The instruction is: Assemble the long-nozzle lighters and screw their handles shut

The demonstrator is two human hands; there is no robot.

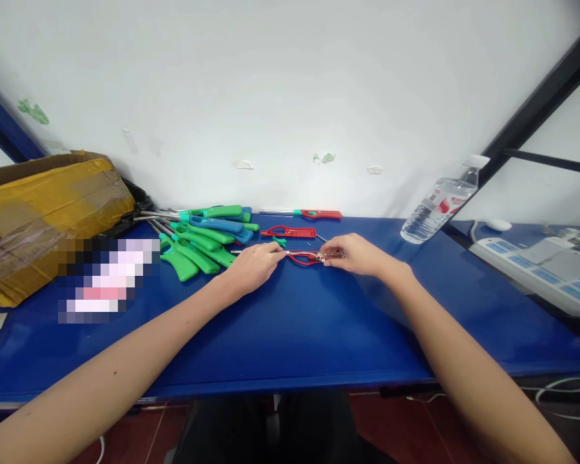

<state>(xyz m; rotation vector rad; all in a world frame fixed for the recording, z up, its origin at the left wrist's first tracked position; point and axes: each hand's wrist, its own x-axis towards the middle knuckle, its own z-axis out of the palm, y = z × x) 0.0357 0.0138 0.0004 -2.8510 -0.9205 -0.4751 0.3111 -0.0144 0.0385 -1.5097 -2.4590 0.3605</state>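
An opened red lighter (305, 258) lies on the blue table between my hands, its inner parts showing. My left hand (256, 265) is closed on the metal rod at its left end. The fingers of my right hand (348, 253) are closed round the handle end, over a brownish inner part. Just behind lies a separate red shell half (292, 232), with a small green piece (279, 241) in front of it. Farther back, near the wall, is a whole red lighter (325, 214). Several green lighters (200, 240) and blue lighters (217, 224) are piled left of my left hand.
A taped cardboard box (53, 206) stands at the left. A plastic water bottle (437, 206) leans at the right, near a white power strip (536, 267) and a black metal frame. The white wall bounds the blue table (309, 335) behind.
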